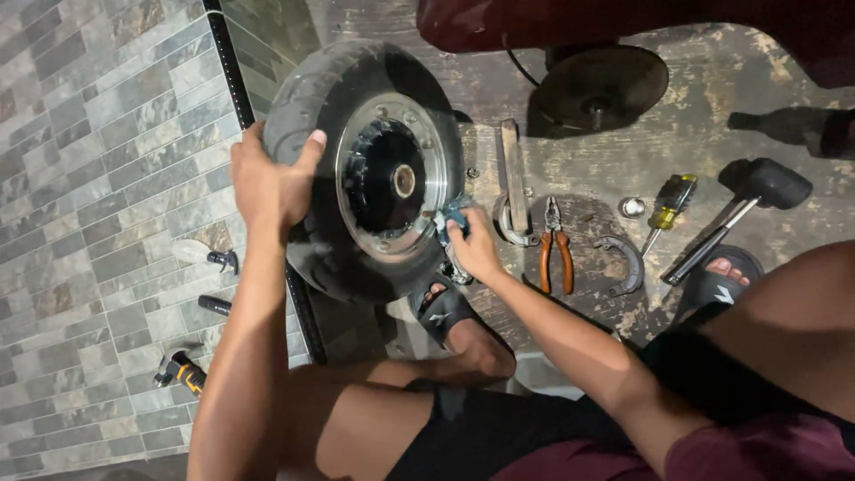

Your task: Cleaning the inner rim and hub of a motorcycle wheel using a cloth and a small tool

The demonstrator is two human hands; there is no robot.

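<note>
A small black scooter wheel with a silver rim and dark hub stands upright on the floor. My left hand grips the tyre's left side, thumb on the tread. My right hand presses a small blue-green cloth against the rim's right edge. My left foot in a black sandal sits just below the wheel.
On the stained floor to the right lie a flat metal bar, orange-handled pliers, a curved brake shoe, a yellow-handled screwdriver, a black rubber mallet and a brake drum. Small tools lie on the tiles at left.
</note>
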